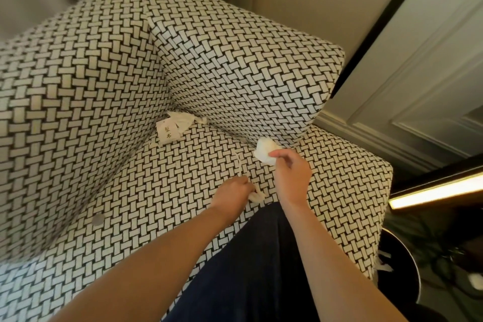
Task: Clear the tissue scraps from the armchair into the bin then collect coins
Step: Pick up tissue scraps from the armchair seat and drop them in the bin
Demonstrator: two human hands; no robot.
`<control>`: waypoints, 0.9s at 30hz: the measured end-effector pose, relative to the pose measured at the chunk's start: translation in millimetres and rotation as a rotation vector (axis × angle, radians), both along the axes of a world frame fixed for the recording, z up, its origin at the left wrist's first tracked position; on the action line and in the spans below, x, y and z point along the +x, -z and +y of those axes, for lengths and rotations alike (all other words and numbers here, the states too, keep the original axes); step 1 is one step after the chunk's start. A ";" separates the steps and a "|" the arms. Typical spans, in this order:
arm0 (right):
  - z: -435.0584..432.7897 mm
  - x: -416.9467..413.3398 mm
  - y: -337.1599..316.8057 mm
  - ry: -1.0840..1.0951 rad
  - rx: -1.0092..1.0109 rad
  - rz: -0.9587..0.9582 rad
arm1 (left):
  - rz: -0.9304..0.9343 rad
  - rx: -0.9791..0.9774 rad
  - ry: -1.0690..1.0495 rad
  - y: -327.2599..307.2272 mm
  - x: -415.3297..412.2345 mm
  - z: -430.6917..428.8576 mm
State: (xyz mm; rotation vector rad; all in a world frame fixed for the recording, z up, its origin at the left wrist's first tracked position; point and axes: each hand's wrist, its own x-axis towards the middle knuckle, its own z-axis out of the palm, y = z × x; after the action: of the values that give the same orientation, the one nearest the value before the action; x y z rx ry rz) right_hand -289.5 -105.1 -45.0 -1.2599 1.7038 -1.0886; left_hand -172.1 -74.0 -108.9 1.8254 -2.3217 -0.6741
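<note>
two hands hold tissue: your left hand (231, 191) has its fingers (245, 183) curled round a twisted tissue strip (256, 195) low on the armchair (104, 86) seat, and your right hand (290, 175) pinches a crumpled tissue wad (264, 151) just above the cushion. more scraps (183, 121) lie in the seat's back corner, a grey disc, probably a coin (98, 219), sits near the left arm, and the dark bin (403, 251) stands low to your right. the strip's thin trailing ends could tear or slip free on the swing over, and a light pinch could drop the wad short of the rim.
</note>
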 end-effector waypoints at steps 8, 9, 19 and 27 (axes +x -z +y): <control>11.5 -18.6 -12.1 -0.003 0.030 -0.040 | 0.353 0.151 -0.298 -28.0 11.2 4.1; 12.3 -21.1 -13.3 -0.004 0.035 -0.042 | 0.393 0.155 -0.345 -31.7 14.2 4.1; 58.7 -97.4 -32.4 0.102 0.041 -0.100 | 0.629 0.116 -0.482 -89.7 -11.3 -20.4; 101.9 -196.3 -45.6 0.277 0.057 -0.100 | 0.744 0.181 -0.346 -121.7 -123.2 -39.7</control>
State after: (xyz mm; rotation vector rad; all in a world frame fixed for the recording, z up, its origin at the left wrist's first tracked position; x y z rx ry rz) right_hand -485.8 -3.2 0.6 -0.9364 1.8557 -1.2306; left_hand -295.3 -113.7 12.8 1.5895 -1.4724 -1.2612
